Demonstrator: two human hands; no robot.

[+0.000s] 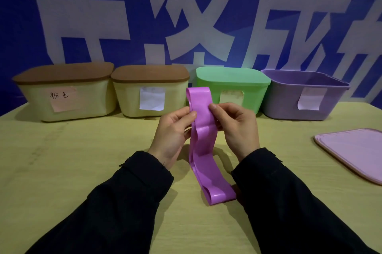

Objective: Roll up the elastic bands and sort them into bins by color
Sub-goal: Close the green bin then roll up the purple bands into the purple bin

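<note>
I hold a purple band [203, 142] upright between both hands above the middle of the table [62, 171]. My left hand [172, 135] pinches its left edge, thumb on the front face near the top; my right hand [235, 127] pinches the right edge with curled fingers. Both wrists rise from black sleeves [115, 202] that come in from the near edge. The band's upper loop stands above my fingers, and its lower loop hangs down to the table near me.

Along the far edge stand four bins in a row: a cream bin [66, 96] with a brown lid and a pink note at the left, a second cream bin [151, 96] with a white note, a green bin [233, 88] with its lid on, and an open purple bin [303, 98]. A pink lid [355, 150] lies flat at the right edge. Behind the table hangs a blue wall [20, 26] with large white characters.
</note>
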